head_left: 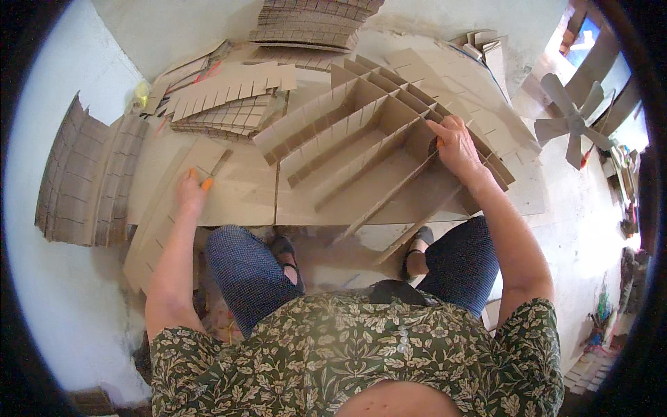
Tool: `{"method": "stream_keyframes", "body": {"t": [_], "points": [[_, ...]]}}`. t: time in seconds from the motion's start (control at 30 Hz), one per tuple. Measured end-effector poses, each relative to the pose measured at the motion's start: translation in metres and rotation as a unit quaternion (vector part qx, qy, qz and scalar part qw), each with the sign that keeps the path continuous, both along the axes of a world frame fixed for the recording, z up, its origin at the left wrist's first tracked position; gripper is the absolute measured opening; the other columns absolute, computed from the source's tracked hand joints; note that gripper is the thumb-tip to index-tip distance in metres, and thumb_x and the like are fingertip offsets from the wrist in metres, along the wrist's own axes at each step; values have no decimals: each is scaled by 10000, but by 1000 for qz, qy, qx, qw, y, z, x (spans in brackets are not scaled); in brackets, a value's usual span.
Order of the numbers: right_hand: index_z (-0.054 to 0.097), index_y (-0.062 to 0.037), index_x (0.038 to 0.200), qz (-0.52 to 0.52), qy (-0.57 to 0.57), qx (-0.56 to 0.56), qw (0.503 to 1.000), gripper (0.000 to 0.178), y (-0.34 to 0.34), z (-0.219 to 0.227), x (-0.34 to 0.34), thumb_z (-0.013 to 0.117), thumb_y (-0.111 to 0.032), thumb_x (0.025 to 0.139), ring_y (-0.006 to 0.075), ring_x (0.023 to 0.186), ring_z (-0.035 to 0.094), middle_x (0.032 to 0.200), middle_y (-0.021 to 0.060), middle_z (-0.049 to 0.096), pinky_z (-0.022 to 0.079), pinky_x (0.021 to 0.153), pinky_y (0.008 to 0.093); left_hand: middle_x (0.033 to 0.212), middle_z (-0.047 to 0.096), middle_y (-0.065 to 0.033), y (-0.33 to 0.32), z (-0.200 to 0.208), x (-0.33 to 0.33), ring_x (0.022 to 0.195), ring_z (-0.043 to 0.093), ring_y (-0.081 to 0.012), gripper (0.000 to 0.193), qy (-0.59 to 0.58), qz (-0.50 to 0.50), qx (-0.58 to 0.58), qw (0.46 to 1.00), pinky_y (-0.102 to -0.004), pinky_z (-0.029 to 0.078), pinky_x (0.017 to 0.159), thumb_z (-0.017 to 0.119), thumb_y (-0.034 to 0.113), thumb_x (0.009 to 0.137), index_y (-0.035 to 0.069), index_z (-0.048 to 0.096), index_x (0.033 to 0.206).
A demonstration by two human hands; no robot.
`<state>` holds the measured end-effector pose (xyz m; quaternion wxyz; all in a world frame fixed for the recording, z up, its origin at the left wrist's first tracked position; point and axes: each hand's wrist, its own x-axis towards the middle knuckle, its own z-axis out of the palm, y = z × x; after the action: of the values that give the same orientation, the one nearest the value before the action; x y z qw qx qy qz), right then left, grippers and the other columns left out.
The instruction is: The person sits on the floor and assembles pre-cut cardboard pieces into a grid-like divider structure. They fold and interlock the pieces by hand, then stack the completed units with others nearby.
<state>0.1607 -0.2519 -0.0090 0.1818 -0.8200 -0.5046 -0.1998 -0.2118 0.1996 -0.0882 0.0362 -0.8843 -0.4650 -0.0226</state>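
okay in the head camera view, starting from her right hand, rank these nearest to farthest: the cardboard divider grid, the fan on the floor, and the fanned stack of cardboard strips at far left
From the right hand:
1. Cardboard divider grid: under the fingers, touching.
2. Fan: on the floor, to the right.
3. Fanned stack of strips: far left, beyond the left hand.

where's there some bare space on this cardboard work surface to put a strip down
Bare board lies between the left hand and the slotted grid, along the near edge. The wide near channels of the grid by the right hand are open too. It is crowded toward the back: the comb-cut strips and the far stack fill it.
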Motion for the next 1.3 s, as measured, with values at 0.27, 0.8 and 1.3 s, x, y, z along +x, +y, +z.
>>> {"method": "stream_keyframes", "body": {"t": [0.27,0.8,1.3], "points": [[621,-1,1057,64,-6,115,991,318,-8,21,-32,573,43,746,370,989,539,1009,170,581,460,864,429,1162,582,-192,-17,-28,10,1128,520,-349,379,-166,-47,162,972,-489,430,920,630,304,843,19,582,1088],[643,17,990,72,52,223,971,224,-36,9,-101,623,62,771,344,1034,588,1023,164,616,491,857,380,1100,592,-130,-91,5,60,1056,548,-311,348,-99,-145,54,983,-443,476,846,625,269,836,81,603,1129],[648,36,970,82,242,274,927,151,-38,10,-132,586,47,833,231,798,639,905,147,655,489,712,288,848,646,-58,-34,10,54,745,625,-148,174,-480,44,-417,771,-278,485,645,582,126,883,22,629,1013]]}}
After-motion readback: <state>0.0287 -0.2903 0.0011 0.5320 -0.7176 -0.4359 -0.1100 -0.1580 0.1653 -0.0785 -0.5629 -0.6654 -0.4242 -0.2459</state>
